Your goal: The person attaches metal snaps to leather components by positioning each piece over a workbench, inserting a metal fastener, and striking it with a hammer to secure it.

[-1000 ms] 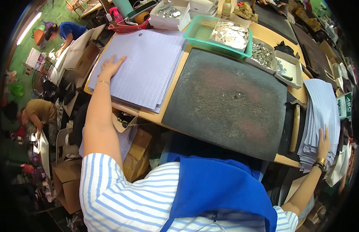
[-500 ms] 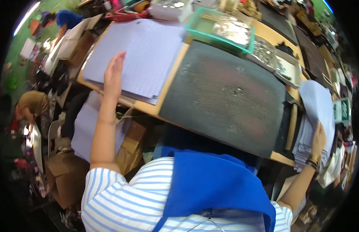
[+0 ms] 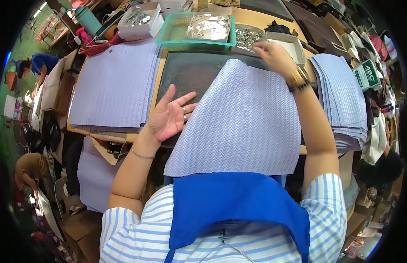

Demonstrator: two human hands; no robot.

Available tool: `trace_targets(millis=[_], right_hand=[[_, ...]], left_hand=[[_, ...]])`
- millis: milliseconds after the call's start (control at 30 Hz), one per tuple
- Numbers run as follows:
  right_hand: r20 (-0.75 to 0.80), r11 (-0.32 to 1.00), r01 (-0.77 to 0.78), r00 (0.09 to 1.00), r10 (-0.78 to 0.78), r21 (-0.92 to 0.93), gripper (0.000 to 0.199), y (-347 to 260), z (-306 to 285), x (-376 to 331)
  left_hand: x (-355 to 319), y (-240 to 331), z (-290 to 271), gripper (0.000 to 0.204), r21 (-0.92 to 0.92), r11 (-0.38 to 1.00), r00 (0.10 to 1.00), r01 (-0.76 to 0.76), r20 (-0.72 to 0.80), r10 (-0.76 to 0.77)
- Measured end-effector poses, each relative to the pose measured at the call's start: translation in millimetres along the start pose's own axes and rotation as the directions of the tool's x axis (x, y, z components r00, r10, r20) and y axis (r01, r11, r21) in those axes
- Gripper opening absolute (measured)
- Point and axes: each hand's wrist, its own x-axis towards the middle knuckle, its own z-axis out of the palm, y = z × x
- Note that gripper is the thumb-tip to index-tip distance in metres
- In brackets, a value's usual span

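Observation:
A lavender sheet with a woven herringbone texture [image 3: 243,127] lies over the dark work board [image 3: 181,65], its near part reaching over the table's front edge to my blue apron. My left hand [image 3: 172,115] is open beside the sheet's left edge, palm up with fingers spread. At the far right of the board, my right hand [image 3: 277,58] has its fingers bent together at the edge of a box of small shiny metal pieces [image 3: 247,38]. Whatever its fingertips may hold is too small to make out.
Similar sheets are stacked at left [image 3: 111,87] and right [image 3: 339,96]. Along the back stand a green basket [image 3: 168,43] holding a bag of pale pieces, a white box of metal discs [image 3: 155,24] and a shallow white box [image 3: 295,48]. Two people work at far left.
One sheet now lies on the formerly bare board. My right hand has moved from the right stack to the metal pieces, my left from the left stack to the board. The view has shifted.

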Motion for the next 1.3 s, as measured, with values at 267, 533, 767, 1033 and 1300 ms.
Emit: trace_targets(millis=[267, 533, 767, 1033, 1300], right_hand=[[0.124, 0.955, 0.057, 0.992, -0.022, -0.292, 0.029, 52.9, 55.3, 95.3], [-0.240, 0.998, -0.064, 0.969, 0.058, -0.014, 0.023, 67.7, 49.8, 66.4], [-0.127, 0.869, -0.194, 0.952, 0.279, 0.456, 0.025, 34.6, 29.5, 32.1], [0.143, 0.250, -0.138, 0.990, -0.002, 0.958, 0.025, -56.9, 63.6, -54.5], [0.252, -0.053, -0.256, 0.966, -0.062, 0.965, 0.019, -44.8, 75.6, -56.9]], left_hand=[[23.7, -25.6, 47.5, 0.087, -0.163, 0.939, 0.940, 0.304, 0.214, -0.268], [8.1, -27.8, 52.3, 0.079, 0.566, 0.748, 0.888, -0.348, -0.057, 0.456], [-33.0, 15.6, -9.9, 0.069, 0.999, -0.020, 0.826, -0.028, 0.035, 0.562], [53.4, 22.4, 45.8, 0.037, 0.890, 0.186, 0.788, -0.416, 0.251, 0.562], [112.2, 7.0, 49.7, 0.029, 0.705, 0.522, 0.846, -0.480, 0.214, 0.488]])
